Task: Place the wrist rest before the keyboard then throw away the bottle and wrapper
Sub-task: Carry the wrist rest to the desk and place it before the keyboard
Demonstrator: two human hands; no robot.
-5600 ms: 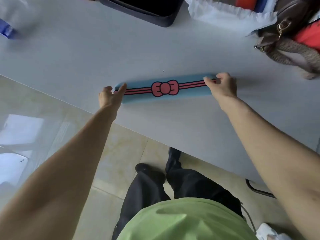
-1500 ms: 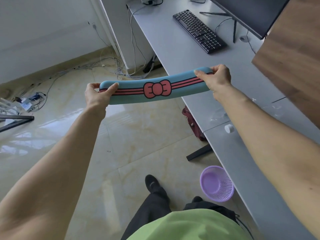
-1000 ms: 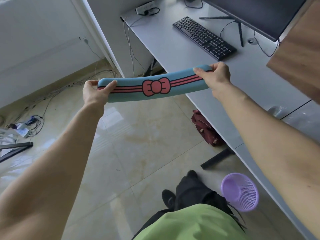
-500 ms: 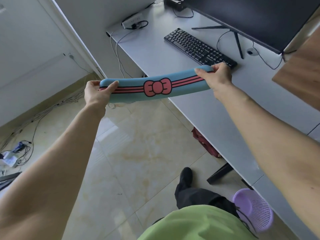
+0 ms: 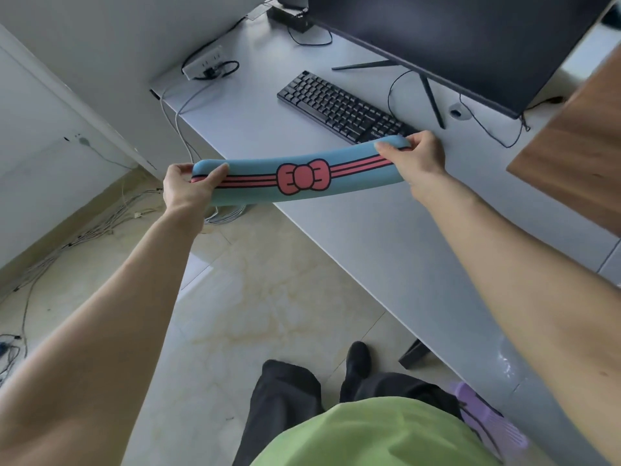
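Observation:
I hold a long blue wrist rest (image 5: pixel 268 183) with a pink bow and stripes in the air, one end in each hand. My left hand (image 5: pixel 186 188) grips its left end over the floor. My right hand (image 5: pixel 418 158) grips its right end above the grey desk (image 5: pixel 268 105), right at the near corner of the black keyboard (image 5: pixel 339 107). The rest sags slightly in the middle. Something clear and shiny (image 5: pixel 505 361), perhaps the bottle or wrapper, shows on the desk beside my right forearm; I cannot tell which.
A dark monitor (image 5: pixel 470 38) stands behind the keyboard. A power strip (image 5: pixel 205 63) with cables lies at the desk's far corner. A purple waste basket (image 5: pixel 487 422) sits on the floor under the desk edge. Loose cables (image 5: pixel 100 227) run along the wall. A wooden panel (image 5: pixel 578 139) juts in at right.
I have carried the wrist rest from the other table across the room. Over the last second the keyboard and monitor have come closer, and the rest's right end now reaches the keyboard.

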